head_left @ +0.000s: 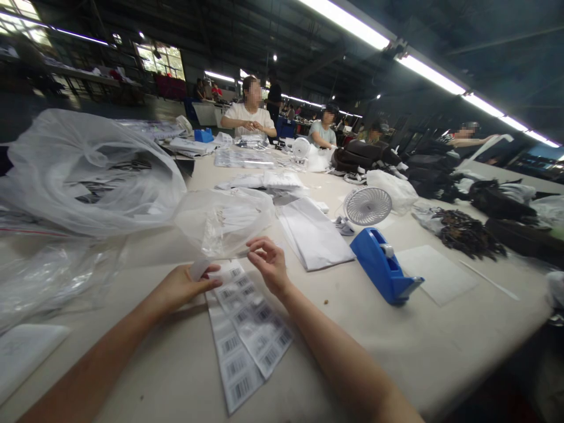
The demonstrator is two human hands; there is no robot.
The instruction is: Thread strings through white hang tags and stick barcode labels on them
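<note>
My left hand [187, 286] is at the upper left edge of the barcode label sheets [247, 317]. Its thumb and fingers close around a curled, translucent white piece [199, 269]; whether this is backing paper or bag film, I cannot tell. My right hand [269, 264] hovers at the sheets' upper right, with fingers curled and thumb close to the fingertips. Anything pinched there is too small to make out. Just beyond both hands lies an open clear plastic bag [198, 220] with white items inside. The two label sheets overlap in a fan on the table.
A blue tape dispenser [381, 267] stands right of my hands, near folded white sheets [312, 232] and a small fan [368, 205]. A large filled plastic bag [145, 205] bulges at left. Dark goods [467, 229] lie at right. Co-workers [251, 114] sit across the table.
</note>
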